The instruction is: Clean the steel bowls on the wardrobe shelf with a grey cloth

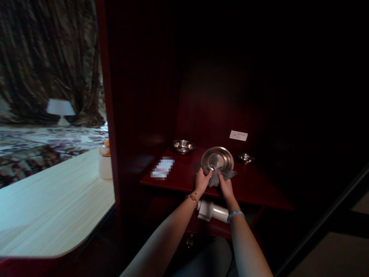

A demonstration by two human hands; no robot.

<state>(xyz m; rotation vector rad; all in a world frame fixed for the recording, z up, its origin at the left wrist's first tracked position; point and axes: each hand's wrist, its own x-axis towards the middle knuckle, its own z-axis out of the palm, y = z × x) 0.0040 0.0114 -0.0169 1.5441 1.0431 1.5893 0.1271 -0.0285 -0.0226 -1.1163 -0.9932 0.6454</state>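
Pinching at the rim, the left hand (pixel 203 179) has its thumb and fingers closed on the lower edge of the steel dish (pixel 217 157), at about 7 o'clock. At 5 o'clock the right hand (pixel 225 185) pinches a bunched grey cloth (pixel 215 179) against the same edge; how its hidden fingers sit under the metal I cannot tell. Tilted, the dish shows its hollow face to the wearer above the dark red tabletop (pixel 184 179); whether its underside touches the wood is unclear.

This looks like wiping. To do it well, the left pinch should stay firm while the right thumb presses the cloth flat, following the curve from 6 o'clock round towards 3. Folding in the loose corner at 4 o'clock would stop it dragging. Since the 2 hands sit close together at the bottom, the top of the dish has no support, so light, even pressure seems wiser than a hard push; regripping every few strokes would expose the covered rim.

Sideways room matters too: a larger bowl (pixel 183 146) stands at 10 o'clock, a small bowl (pixel 246 158) nearby at 3.
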